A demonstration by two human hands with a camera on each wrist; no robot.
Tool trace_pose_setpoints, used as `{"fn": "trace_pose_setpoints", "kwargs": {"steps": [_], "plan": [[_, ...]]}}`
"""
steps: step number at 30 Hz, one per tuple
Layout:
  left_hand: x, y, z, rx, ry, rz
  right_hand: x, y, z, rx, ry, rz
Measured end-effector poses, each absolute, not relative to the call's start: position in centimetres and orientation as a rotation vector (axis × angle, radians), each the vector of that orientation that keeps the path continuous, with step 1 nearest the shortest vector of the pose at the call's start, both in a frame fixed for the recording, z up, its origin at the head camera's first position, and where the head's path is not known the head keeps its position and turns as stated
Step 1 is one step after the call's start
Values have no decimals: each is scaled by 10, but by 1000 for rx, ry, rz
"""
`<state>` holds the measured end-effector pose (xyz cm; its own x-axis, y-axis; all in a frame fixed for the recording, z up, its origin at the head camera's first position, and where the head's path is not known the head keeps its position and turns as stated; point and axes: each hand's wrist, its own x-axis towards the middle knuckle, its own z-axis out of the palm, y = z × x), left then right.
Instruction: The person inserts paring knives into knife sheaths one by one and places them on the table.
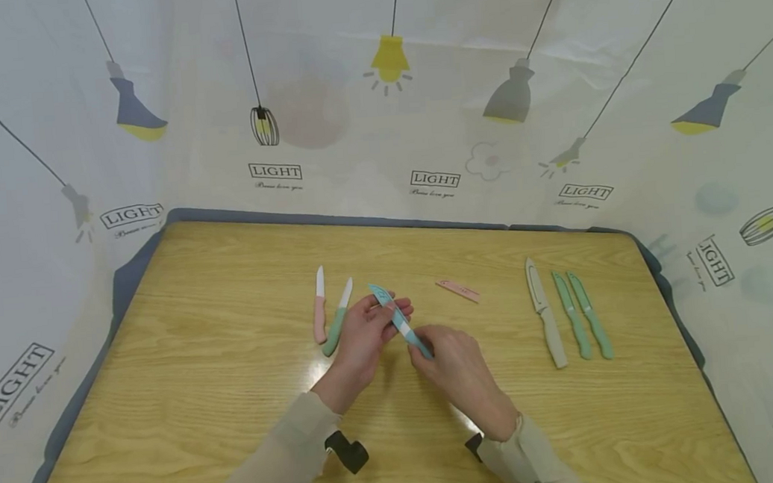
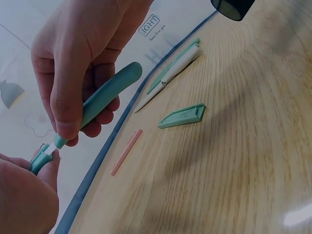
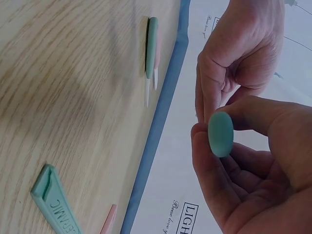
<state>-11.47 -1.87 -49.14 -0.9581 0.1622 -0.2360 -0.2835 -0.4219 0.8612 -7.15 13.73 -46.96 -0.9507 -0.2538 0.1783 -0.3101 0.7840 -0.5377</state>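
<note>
We have a turquoise knife (image 1: 404, 328) up between both hands, above the bench (image 1: 198, 344), a strip of white blade showing between handle and sheath. Left hand (image 1: 360, 341) pinches the turquoise sheath (image 1: 382, 296) at the tip end; right hand (image 1: 459, 364) grips the handle (image 2: 109, 92), thumb against fingers. Just left of the left hand we see a green knife (image 1: 334, 333), bare white blade pointing away, and a pink knife (image 1: 320, 321) beside it, also bare. Beyond the right hand lies a pink sheath (image 1: 459, 290); near that, in the wrist views, a green sheath (image 2: 183, 117). Well right of the right hand: a cream knife (image 1: 551, 335), then two green sheathed knives, one (image 1: 572, 314) beside the other (image 1: 590, 313). Past the bench, facing the hands, we note a white lamp-print backdrop (image 1: 354, 161).
</note>
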Motion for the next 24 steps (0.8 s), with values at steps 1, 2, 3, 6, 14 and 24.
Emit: {"fn": "trace_pose_setpoints", "kwargs": {"steps": [1, 2, 3, 6, 14, 24], "plan": [[-115, -18, -492, -167, 1516, 2440, -72, 137, -470, 456, -2875, 893], [-114, -18, -491, -171, 1513, 2441, -72, 137, -469, 456, -2872, 898], [-114, -17, -491, -172, 1506, 2441, -72, 137, -469, 454, -2871, 894], [-113, -16, -491, -164, 1491, 2437, -72, 136, -469, 454, -2861, 873], [-112, -13, -492, -143, 1501, 2430, -72, 134, -470, 456, -2830, 808], [-115, -17, -498, -136, 1550, 2362, -73, 146, -475, 365, -2879, 815]]}}
